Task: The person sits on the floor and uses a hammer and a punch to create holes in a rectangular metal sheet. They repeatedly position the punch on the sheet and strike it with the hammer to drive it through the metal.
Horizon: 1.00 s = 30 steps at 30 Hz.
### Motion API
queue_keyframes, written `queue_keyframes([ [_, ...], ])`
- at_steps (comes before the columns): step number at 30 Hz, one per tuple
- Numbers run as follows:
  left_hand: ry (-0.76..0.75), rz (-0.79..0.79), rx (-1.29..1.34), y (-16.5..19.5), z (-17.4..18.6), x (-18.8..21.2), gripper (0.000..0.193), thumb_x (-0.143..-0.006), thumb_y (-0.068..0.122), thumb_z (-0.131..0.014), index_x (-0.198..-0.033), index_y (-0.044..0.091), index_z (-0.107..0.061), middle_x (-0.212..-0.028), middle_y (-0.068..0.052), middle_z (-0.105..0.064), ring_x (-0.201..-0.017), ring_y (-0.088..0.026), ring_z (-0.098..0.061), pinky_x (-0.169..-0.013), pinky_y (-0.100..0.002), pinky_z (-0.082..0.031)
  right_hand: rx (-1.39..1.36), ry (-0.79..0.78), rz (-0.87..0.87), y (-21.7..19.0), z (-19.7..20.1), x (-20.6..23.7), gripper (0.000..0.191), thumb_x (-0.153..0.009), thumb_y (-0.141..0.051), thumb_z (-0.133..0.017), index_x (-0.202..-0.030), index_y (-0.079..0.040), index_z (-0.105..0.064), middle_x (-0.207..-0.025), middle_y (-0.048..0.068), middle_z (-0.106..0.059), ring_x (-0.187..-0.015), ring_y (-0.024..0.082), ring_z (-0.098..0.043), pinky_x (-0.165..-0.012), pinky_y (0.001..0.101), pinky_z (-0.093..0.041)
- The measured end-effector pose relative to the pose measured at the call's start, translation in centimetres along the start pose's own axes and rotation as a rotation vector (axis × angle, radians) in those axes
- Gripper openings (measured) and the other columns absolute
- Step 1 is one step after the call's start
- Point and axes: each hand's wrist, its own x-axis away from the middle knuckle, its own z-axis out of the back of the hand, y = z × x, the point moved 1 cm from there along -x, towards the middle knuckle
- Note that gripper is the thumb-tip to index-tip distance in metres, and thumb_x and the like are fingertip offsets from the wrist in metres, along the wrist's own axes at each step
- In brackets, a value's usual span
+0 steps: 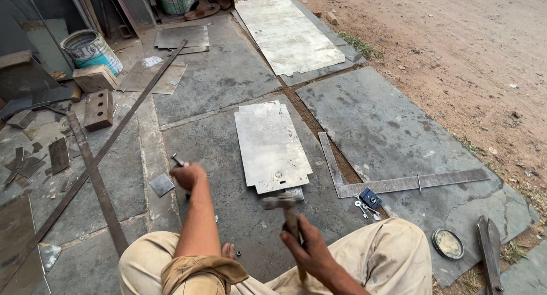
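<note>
Risk is judged to lie chiefly in the gap between the two hands. A wooden-handled steel hammer (286, 206) is clamped in the right hand (310, 250), the head raised just above the grey stone slab floor (228, 72) and close to the near edge of the pale, notched sheet-metal plate (270, 144), which is laid flat on the floor straight ahead of the seated person. A short, dark steel punch (178, 160) is closed inside the left hand (188, 175), off to the left of that plate and over bare stone; only its upper end is seen, so whether its tip is touching the floor cannot be told.

A glancing blow could be caused by the hammer head meeting the punch off-centre, and the knuckles wrapped round the tool would then be struck. The punch could also be skidded sideways on hard stone. The thin plate could be bounced or shifted if hit near its free edge, and its cut corners are sharp.

A small square offcut of grey metal (161, 184) is lying just beside the left hand, and a bare toe is seen between the knees near the hammer's path; either could be caught. A steel try square (399, 184) and small keys (364, 207) are set well to the right.
</note>
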Motion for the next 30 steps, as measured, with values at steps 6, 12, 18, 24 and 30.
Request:
queue_keyframes([
  [6,-0.498,0.077,0.678,1.1,-4.4,3.7,0.008,-0.09,0.005,-0.072,-0.098,0.004,-0.07,-0.088,-0.008,-0.074,-0.069,-0.016,-0.069,-0.054,-0.028,-0.054,-0.161,0.01,-0.214,4.1,0.4,-0.4,0.017,-0.102,-0.02,-0.057,-0.11,-0.006,-0.062,-0.095,0.007,-0.074,-0.091,0.017,-0.072,-0.084,0.0361,-0.059],
  [12,-0.826,-0.035,0.61,0.1,-6.9,9.7,0.014,-0.094,0.007,-0.067,-0.102,-0.002,-0.063,-0.092,-0.012,-0.073,-0.075,-0.021,-0.074,-0.064,-0.036,-0.066,-0.04,0.024,-0.263,6.0,0.1,-1.0,0.022,-0.099,-0.025,-0.065,-0.111,-0.007,-0.07,-0.1,0.009,-0.078,-0.094,0.016,-0.071,-0.085,0.0336,-0.056],
  [18,-0.954,-0.258,0.534,-2.6,-9.4,13.7,0.01,-0.099,0.008,-0.064,-0.104,0.0,-0.063,-0.09,-0.009,-0.075,-0.078,-0.019,-0.074,-0.066,-0.034,-0.063,-0.089,-0.178,-0.403,7.5,-0.7,-0.3,0.026,-0.102,-0.022,-0.061,-0.124,-0.008,-0.067,-0.1,0.012,-0.066,-0.09,0.02,-0.06,-0.08,0.0367,-0.052],
  [24,-0.93,-0.531,0.428,-4.7,-11.0,15.3,0.012,-0.099,0.01,-0.067,-0.106,0.003,-0.06,-0.088,-0.008,-0.077,-0.079,-0.017,-0.073,-0.068,-0.032,-0.058,-0.309,0.237,-0.189,7.1,1.2,-1.0,0.023,-0.105,-0.029,-0.061,-0.112,-0.007,-0.06,-0.085,0.003,-0.065,-0.073,0.011,-0.061,-0.063,0.0285,-0.052],
  [30,-0.814,-0.65,0.288,-8.1,-11.6,15.5,0.02,-0.101,0.027,-0.065,-0.106,0.009,-0.057,-0.089,-0.003,-0.079,-0.084,-0.017,-0.078,-0.07,-0.035,-0.061,-0.311,0.423,-0.432,4.7,4.6,-1.0,0.03,-0.097,-0.041,-0.062,-0.101,-0.011,-0.061,-0.061,-0.004,-0.052,-0.043,0.007,-0.047,-0.034,0.0247,-0.042],
])
